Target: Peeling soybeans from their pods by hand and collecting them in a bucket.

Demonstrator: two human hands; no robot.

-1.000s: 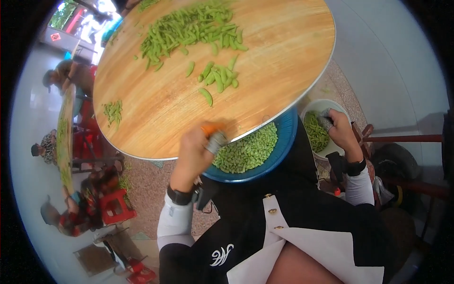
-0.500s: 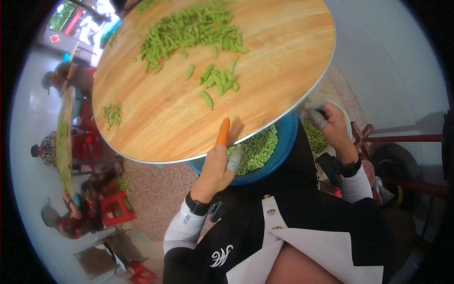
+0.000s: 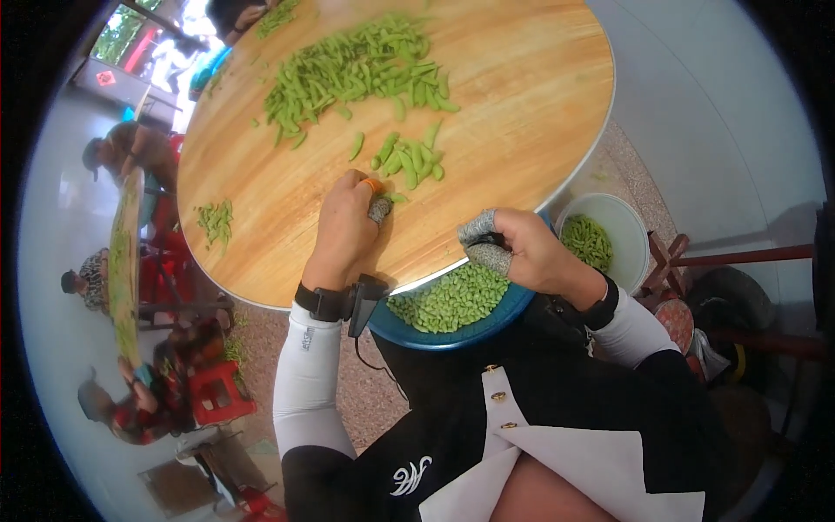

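Note:
My left hand (image 3: 348, 217) is over the round wooden tabletop (image 3: 287, 204), an orange cover on one finger and a grey wrap on the thumb. Its fingers are closed on a green soybean pod (image 3: 397, 197), mostly hidden behind the fingertips. At the table's near edge is my right hand (image 3: 532, 248), its grey-wrapped thumb and finger drawn together; no pod shows between them. Just beyond the left fingers sits a small group of pods (image 3: 410, 162). A blue basin (image 3: 417, 342) below the edge contains shelled green beans (image 3: 457, 302).
A larger heap of pods (image 3: 348, 74) lies farther back, and a smaller pile (image 3: 214, 222) at left. To the right stands a white bucket (image 3: 639, 248) with green pods inside. Other people (image 3: 130, 148) sit at a second table (image 3: 128, 252) on the left, near a red stool (image 3: 217, 396).
My left hand has moved forward from the table's edge and closed on the lone pod. My right hand has come left from above the white bucket to the table's edge.

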